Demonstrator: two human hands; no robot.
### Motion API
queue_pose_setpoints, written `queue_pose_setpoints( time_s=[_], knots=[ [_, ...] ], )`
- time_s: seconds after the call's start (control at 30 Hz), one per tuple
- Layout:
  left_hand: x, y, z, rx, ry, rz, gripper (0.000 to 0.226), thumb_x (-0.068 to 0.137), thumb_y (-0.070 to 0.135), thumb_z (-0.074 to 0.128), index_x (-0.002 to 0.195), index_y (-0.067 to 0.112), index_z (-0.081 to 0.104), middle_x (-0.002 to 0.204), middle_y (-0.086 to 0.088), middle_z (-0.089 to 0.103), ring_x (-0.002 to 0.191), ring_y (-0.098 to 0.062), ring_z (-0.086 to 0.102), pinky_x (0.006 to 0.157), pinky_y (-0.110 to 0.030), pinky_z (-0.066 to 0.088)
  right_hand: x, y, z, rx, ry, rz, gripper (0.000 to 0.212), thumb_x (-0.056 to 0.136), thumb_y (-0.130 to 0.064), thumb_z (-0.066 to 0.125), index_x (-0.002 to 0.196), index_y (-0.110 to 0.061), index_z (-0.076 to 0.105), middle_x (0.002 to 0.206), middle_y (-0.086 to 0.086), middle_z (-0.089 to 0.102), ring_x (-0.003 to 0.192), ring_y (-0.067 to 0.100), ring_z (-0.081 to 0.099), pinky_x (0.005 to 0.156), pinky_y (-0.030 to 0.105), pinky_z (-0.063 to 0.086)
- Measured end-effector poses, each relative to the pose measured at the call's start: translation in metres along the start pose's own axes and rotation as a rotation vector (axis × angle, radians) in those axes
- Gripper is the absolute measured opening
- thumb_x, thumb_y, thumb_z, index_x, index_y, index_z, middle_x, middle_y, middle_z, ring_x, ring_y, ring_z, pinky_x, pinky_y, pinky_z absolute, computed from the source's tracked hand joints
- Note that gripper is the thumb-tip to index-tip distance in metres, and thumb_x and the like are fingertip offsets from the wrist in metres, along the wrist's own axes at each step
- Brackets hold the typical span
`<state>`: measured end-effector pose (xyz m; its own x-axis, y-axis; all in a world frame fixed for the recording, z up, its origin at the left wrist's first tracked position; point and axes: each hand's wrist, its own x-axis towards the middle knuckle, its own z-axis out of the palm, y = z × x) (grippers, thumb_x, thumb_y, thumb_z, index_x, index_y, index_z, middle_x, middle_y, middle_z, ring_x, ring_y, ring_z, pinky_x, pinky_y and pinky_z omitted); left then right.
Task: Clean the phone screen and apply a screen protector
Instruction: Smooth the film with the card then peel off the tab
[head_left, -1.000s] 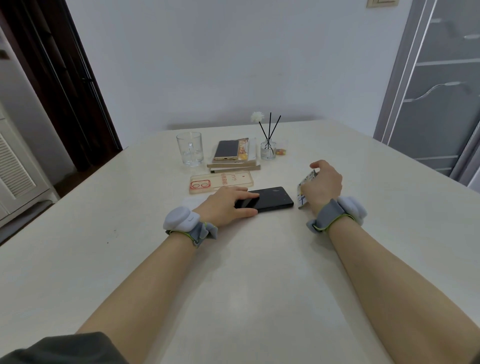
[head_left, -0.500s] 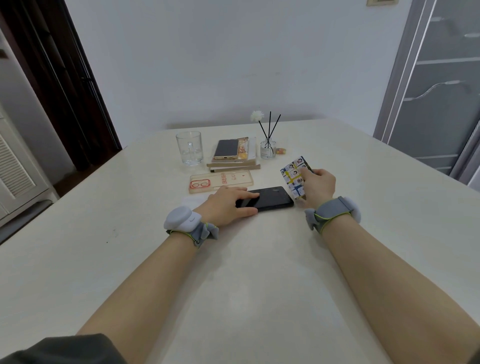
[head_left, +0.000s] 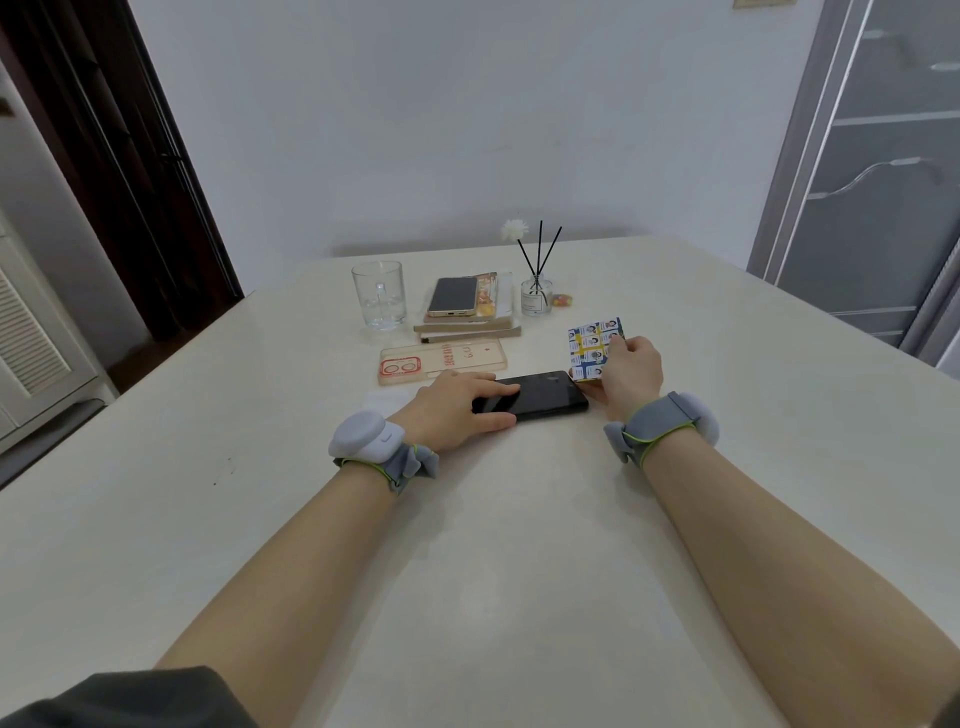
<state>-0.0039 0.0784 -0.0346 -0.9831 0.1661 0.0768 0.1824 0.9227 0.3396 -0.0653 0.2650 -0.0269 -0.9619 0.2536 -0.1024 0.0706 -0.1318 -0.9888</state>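
Steadying the phone, card in my other hand.
From my head camera, my left hand is lying flat, fingers spread on the black phone on the table. My right hand is pinching a printed card upright just beside the phone's far end.

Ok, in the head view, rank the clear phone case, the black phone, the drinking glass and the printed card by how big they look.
1. Clear phone case, longest outline.
2. Black phone, though the left hand covers one end, so its rank against the case is unsure.
3. Drinking glass and printed card in the right hand look alike; the glass sits farther back, so no ranking.
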Motion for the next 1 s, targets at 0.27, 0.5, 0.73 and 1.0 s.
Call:
queue_pose_setpoints(
  time_s=[0.27, 0.5, 0.73, 1.0],
  knots=[
    [0.0, 0.0, -0.001, 0.004, -0.012, -0.011, 0.052, 0.088, 0.051, 0.054, 0.138, 0.04, 0.044, 0.149, 0.004, 0.037, 0.138, -0.025, 0.028, 0.11, -0.048, 0.029, -0.003, 0.0, 0.001, -0.164, 0.043, -0.124, 0.018, 0.096, -0.024, 0.044, 0.089, -0.008, 0.048, 0.106, 0.02, 0.065, 0.097, 0.039, 0.063, 0.083, 0.053, 0.053],
    [0.0, -0.001, 0.001, 0.002, -0.007, -0.018, 0.052, 0.087, 0.052, 0.054, 0.137, 0.04, 0.044, 0.149, 0.004, 0.038, 0.137, -0.024, 0.029, 0.11, -0.048, 0.028, -0.007, -0.004, 0.003, -0.451, 0.036, -0.337, 0.02, 0.086, -0.018, 0.057, 0.092, -0.003, 0.068, 0.093, 0.018, 0.069, 0.091, 0.035, 0.064, 0.078, 0.044, 0.054],
    [0.0, 0.002, 0.001, 0.009, 0.007, -0.018, 0.051, 0.087, 0.05, 0.056, 0.136, 0.038, 0.046, 0.147, 0.004, 0.04, 0.135, -0.025, 0.032, 0.109, -0.047, 0.03, -0.017, -0.003, 0.01, -0.681, -0.083, -0.467, 0.024, 0.078, -0.017, 0.068, 0.096, -0.002, 0.067, 0.103, 0.017, 0.067, 0.098, 0.03, 0.061, 0.08, 0.035, 0.05],
    [-0.001, 0.003, 0.0, 0.02, 0.0, -0.028, 0.051, 0.088, 0.052, 0.054, 0.137, 0.041, 0.044, 0.148, 0.004, 0.038, 0.137, -0.024, 0.028, 0.109, -0.049, 0.029, -0.018, 0.0, 0.013, -0.751, -0.089, -0.517, 0.022, 0.082, -0.015, 0.064, 0.1, -0.002, 0.065, 0.108, 0.016, 0.065, 0.1, 0.03, 0.06, 0.082, 0.034, 0.048]
  ],
)
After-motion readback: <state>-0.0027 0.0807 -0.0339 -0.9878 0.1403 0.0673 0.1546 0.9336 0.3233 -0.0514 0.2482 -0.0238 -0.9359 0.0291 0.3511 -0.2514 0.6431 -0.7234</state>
